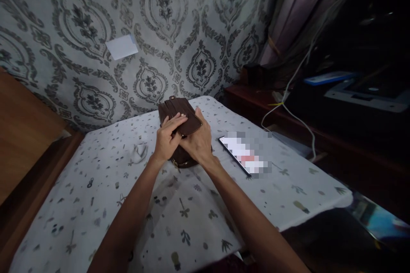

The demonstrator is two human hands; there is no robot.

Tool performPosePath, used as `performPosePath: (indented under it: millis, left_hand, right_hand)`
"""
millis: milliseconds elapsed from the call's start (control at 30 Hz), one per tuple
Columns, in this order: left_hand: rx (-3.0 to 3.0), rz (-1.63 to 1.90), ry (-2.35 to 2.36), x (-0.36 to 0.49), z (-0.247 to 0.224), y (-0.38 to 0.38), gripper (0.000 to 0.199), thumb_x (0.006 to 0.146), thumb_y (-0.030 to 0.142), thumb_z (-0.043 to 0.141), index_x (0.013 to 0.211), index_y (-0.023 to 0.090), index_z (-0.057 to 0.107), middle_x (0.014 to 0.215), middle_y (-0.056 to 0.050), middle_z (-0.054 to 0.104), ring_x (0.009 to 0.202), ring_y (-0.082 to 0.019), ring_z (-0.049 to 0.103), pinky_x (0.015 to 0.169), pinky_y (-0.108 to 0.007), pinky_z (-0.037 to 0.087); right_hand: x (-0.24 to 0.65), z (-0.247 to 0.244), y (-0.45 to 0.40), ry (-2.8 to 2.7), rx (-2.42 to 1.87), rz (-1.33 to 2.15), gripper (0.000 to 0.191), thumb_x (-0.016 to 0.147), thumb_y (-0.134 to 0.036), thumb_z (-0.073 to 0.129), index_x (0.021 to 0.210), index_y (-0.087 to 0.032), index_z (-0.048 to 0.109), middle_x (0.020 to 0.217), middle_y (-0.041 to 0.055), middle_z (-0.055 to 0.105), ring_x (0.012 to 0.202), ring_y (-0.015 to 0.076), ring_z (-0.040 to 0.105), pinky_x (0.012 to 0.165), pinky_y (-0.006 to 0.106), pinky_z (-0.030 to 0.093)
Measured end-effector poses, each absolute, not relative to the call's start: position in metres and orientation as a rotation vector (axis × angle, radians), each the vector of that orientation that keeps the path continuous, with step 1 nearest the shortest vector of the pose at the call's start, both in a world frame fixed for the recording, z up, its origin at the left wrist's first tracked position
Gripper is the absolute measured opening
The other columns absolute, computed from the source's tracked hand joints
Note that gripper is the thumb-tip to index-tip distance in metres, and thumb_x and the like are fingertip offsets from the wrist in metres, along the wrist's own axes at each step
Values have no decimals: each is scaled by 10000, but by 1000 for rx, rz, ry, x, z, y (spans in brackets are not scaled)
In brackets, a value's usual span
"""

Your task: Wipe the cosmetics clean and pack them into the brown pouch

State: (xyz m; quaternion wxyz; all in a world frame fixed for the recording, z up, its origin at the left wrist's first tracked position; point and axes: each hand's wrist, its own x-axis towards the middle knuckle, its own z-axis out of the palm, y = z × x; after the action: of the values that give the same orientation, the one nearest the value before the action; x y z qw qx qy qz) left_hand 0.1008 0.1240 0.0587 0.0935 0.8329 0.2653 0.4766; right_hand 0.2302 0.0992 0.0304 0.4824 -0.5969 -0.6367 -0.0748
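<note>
A dark brown leather bag [173, 106] with gold-coloured zips and studs lies on a cloth-covered table [105, 170]. My left hand [167, 138] rests on the bag's left side, its fingers stretched over the flap near a stud. On the right, my right hand [199, 138] lies against the bag, partly beneath a brown flap or pouch; its thumb side shows at the right edge and some of its fingers are hidden. The two hands meet over the middle of the bag.
A phone [238, 155] with a lit screen lies right of the bag. A whitish loop-shaped item [139, 152] is at the left. White cables [296, 72] hang over a dark red shelf [246, 98]. Patterned wall behind bears a white paper [121, 47].
</note>
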Motion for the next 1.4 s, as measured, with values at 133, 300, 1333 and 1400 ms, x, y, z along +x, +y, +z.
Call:
performPosePath:
  millis: [133,300,1333,1400]
  left_hand:
    - [2496,1305,804,97,64,124,335,910,164,551,1198,249,698,1308,-64,710,1341,-252,578,1209,-555,319]
    - [2516,1235,788,95,68,125,367,884,115,536,1178,251,708,1303,-52,713,1346,-240,573,1213,-558,313]
    - [2737,1009,701,86,62,122,547,990,492,482,1489,269,474,1554,-94,494,1506,-267,352,1261,-562,135]
    - [2737,1026,684,86,61,123,545,982,487,501,1479,263,488,1546,-100,505,1501,-271,361,1257,-565,139]
  right_hand:
    - [228,31,93,-1474,-1410,-116,925,848,-612,572,1543,-96,247,1543,257,416,1377,395,471,1087,568,419]
    - [223,18,83,-1303,-1360,-77,984,795,-608,657,1542,-142,215,1517,242,437,1375,381,481,1096,585,420]
    - [251,18,59,-1355,-987,182,555,947,-508,423,1392,-183,494,1489,156,530,1423,305,469,1186,543,377]
    - [251,18,60,-1327,-949,202,560,949,-521,439,1387,-180,516,1477,152,547,1411,305,485,1185,540,380]
